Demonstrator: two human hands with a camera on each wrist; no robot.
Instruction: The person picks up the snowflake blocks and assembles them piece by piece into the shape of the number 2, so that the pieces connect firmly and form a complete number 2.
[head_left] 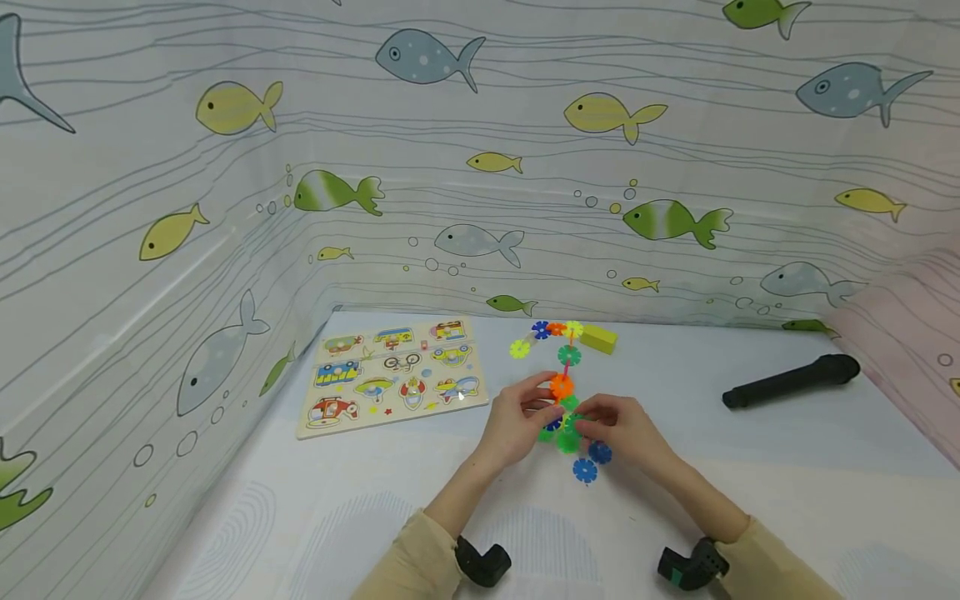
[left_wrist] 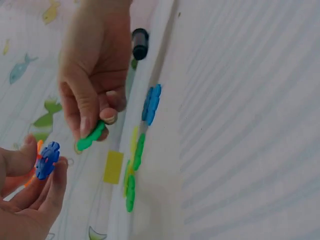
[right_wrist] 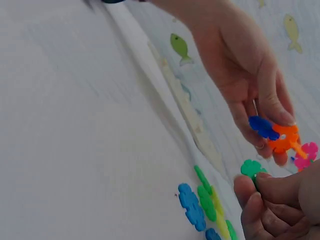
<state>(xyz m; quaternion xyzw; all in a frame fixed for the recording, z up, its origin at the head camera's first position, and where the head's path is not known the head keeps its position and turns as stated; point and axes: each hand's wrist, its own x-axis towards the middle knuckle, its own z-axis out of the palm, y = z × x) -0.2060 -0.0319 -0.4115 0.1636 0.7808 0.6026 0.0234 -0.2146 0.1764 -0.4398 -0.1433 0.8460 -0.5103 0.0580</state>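
My left hand (head_left: 517, 421) pinches a linked string of flower-shaped plastic snowflake discs between thumb and fingers. An orange disc (right_wrist: 284, 140) and a dark blue disc (left_wrist: 48, 161) joined to it are at the fingertips. Beyond the hand, pink, green, yellow and blue discs curve away, among them a green disc (head_left: 569, 355). My right hand (head_left: 626, 429) pinches a single green snowflake disc (right_wrist: 252, 167) between thumb and forefinger, a small gap from the dark blue one. Loose discs lie on the table below the hands, including blue ones (head_left: 585, 470) and a green one (head_left: 567, 442).
A wooden picture puzzle board (head_left: 393, 379) with vehicle pieces lies to the left. Behind the discs sits a yellow block (head_left: 598, 339). On the right lies a black microphone (head_left: 791, 382). Fish-printed sheeting (head_left: 555, 192) walls the white table at the back and sides.
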